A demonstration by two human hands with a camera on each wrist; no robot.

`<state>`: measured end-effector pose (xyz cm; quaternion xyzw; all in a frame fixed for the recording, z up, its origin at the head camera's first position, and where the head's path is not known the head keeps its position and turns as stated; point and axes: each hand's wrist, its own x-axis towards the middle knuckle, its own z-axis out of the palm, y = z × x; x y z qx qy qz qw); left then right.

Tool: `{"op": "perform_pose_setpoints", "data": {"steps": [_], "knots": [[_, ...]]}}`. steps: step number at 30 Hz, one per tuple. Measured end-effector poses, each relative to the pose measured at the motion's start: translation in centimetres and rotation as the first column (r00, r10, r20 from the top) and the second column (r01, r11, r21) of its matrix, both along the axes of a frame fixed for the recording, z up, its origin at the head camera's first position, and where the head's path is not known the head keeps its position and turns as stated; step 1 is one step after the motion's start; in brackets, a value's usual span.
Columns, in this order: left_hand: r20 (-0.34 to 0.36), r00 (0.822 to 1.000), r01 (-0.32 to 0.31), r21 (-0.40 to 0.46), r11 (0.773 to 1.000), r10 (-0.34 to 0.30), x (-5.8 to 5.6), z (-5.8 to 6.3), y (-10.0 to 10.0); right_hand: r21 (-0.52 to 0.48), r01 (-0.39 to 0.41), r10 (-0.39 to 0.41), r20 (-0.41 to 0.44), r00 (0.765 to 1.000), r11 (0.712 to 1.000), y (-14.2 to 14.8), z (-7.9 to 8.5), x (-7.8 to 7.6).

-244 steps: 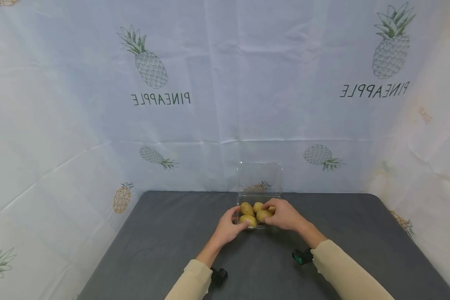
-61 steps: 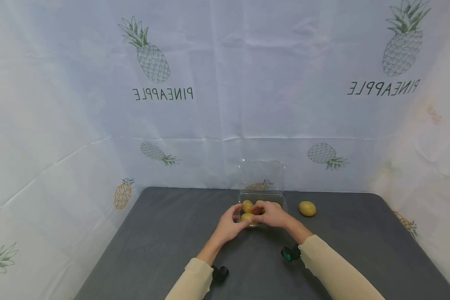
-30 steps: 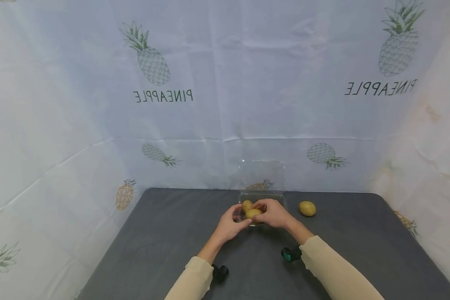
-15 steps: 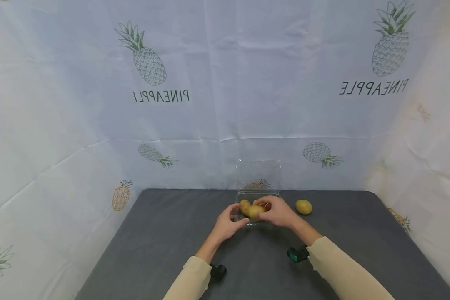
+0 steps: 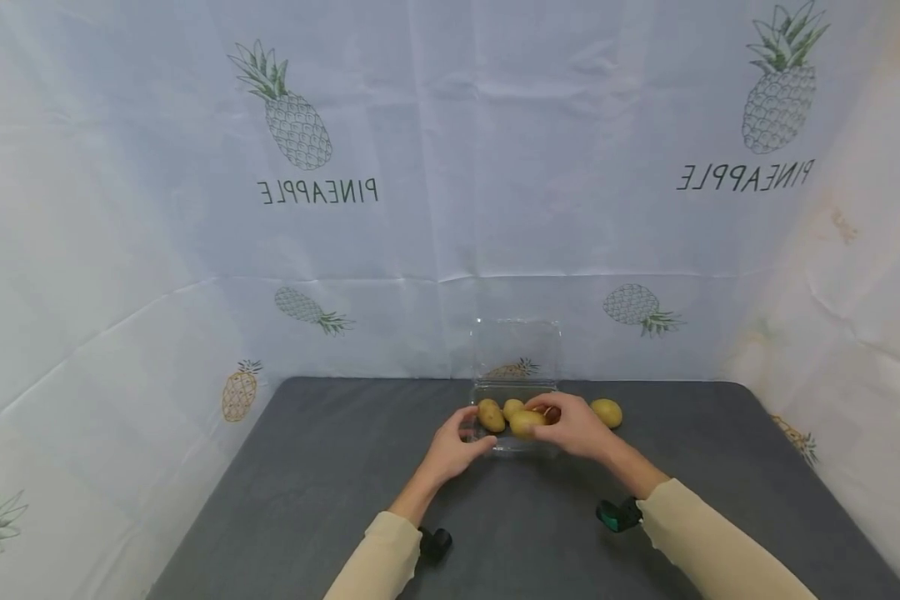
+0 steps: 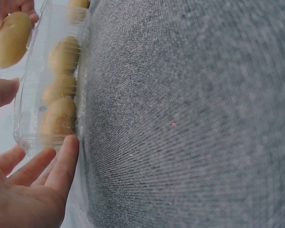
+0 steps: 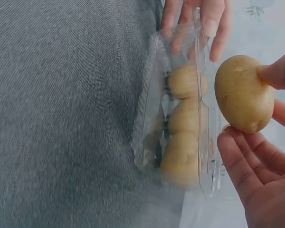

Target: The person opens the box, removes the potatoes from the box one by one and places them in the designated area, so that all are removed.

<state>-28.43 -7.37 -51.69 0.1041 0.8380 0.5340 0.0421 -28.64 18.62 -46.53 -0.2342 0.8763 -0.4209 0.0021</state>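
A clear plastic clamshell container (image 5: 521, 447) stands with its lid up near the table's far edge. Potatoes (image 5: 491, 415) lie inside it; three show through the wall in the right wrist view. My right hand (image 5: 570, 425) pinches another potato (image 7: 244, 93) between thumb and fingertips, raised above the container's front right part. At the container's left front corner, my left hand (image 5: 452, 448) holds it, with fingertips (image 6: 69, 147) on the end wall and the thumb by the front rim. A single potato (image 5: 607, 412) rests on the table right of the container, partly behind my right hand.
The dark grey table (image 5: 330, 483) has a patterned white cloth (image 5: 390, 250) hanging behind it and on both sides. The raised clear lid (image 5: 516, 348) stands before this cloth. A dark wrist device (image 5: 618, 515) is under my right forearm, another (image 5: 437, 546) under the left.
Earlier, one potato went from the container to the table on the right. Since then my right hand has lifted a potato from the front left and carried it rightward. The left hand stays put.
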Motion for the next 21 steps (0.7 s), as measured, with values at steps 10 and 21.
{"op": "perform_pose_setpoints", "data": {"steps": [10,21], "knots": [[0.001,1.000,0.007,-0.010,1.000,-0.007,0.0,-0.1,-0.1,-0.029,0.019,-0.019,0.010,1.000,0.999,2.1,0.0,0.4],[-0.010,1.000,0.014,-0.005,1.000,-0.014,0.0,-0.1,-0.2,-0.013,0.085,-0.085,-0.036,0.996,0.996,4.6,-0.1,1.0]]}}
